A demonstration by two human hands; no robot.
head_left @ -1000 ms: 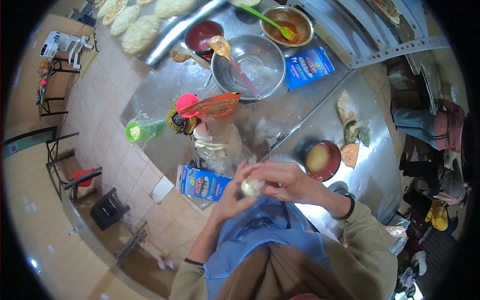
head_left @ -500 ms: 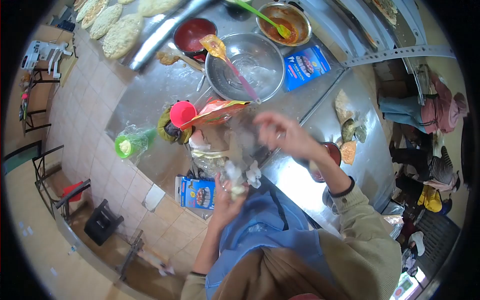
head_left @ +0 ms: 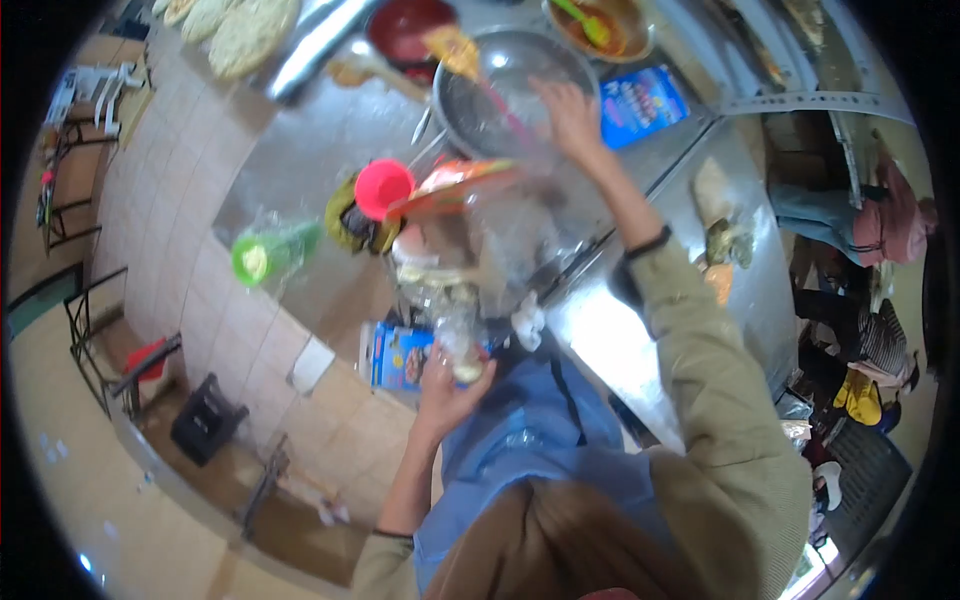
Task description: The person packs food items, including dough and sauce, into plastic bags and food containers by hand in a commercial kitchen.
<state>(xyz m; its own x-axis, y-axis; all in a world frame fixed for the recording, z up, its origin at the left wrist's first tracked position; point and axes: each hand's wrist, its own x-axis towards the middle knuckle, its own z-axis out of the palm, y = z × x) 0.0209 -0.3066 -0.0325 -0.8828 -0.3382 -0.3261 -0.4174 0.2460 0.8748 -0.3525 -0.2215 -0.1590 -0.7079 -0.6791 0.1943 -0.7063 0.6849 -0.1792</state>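
My left hand (head_left: 447, 393), low near the apron, is wrapped round a clear plastic bag (head_left: 455, 325) with something pale inside. My right hand (head_left: 570, 118) reaches over the right rim of a large metal bowl (head_left: 470, 125), fingers apart and nothing visible in them. Across that bowl lies a spatula (head_left: 457, 52) with an orange-smeared head and pink handle. Between the hands are a pink cup (head_left: 384, 189), an orange-red packet (head_left: 450, 190) and more clear plastic. A blue box (head_left: 400, 355) lies beside my left hand.
A red bowl (head_left: 408, 30), a sauce pan (head_left: 610, 35) with a green spatula and another blue box (head_left: 643, 105) stand at the back. Flatbreads (head_left: 250, 38) lie upper left. A green cup (head_left: 255, 262) is at the left edge. People (head_left: 830, 215) are at the far right.
My right hand has moved forward from above the table to the metal bowl. My left hand still holds the bag. The view has shifted, so the tabletop things appear higher and slightly right.
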